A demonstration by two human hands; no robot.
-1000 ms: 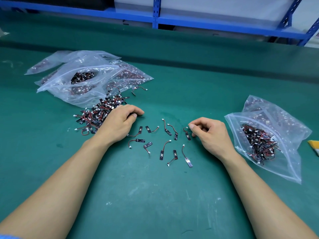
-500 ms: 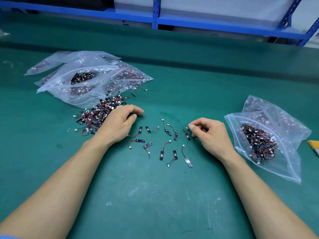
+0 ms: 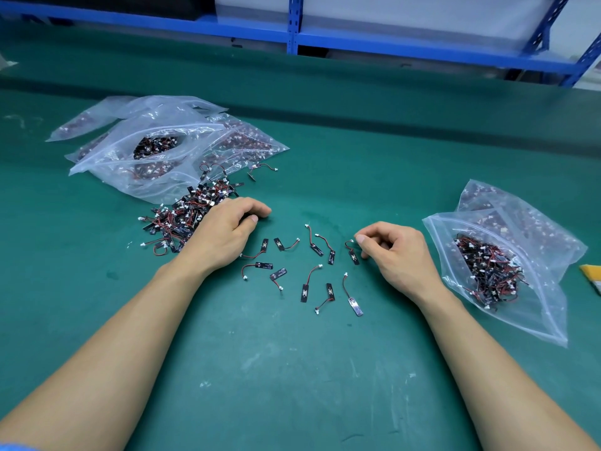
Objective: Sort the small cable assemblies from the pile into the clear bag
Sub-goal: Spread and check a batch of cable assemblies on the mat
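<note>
A pile of small cable assemblies [image 3: 182,219], black tabs with red-black wires and white plugs, lies left of centre on the green mat. My left hand [image 3: 224,232] rests at the pile's right edge, fingers loosely curled, and I see nothing held in it. Several loose assemblies [image 3: 305,288] are spread between my hands. My right hand [image 3: 395,255] has curled fingers. Its index fingertip and thumb pinch one cable assembly [image 3: 353,253] that still lies on the mat. A clear zip bag [image 3: 527,307] holding many assemblies lies open at the right.
Several more clear bags [image 3: 162,151] with assemblies are heaped behind the pile at the left. A second bag [image 3: 507,216] lies under the right one. A yellow object [image 3: 593,276] sits at the right edge. Blue shelving [image 3: 292,30] runs behind the table.
</note>
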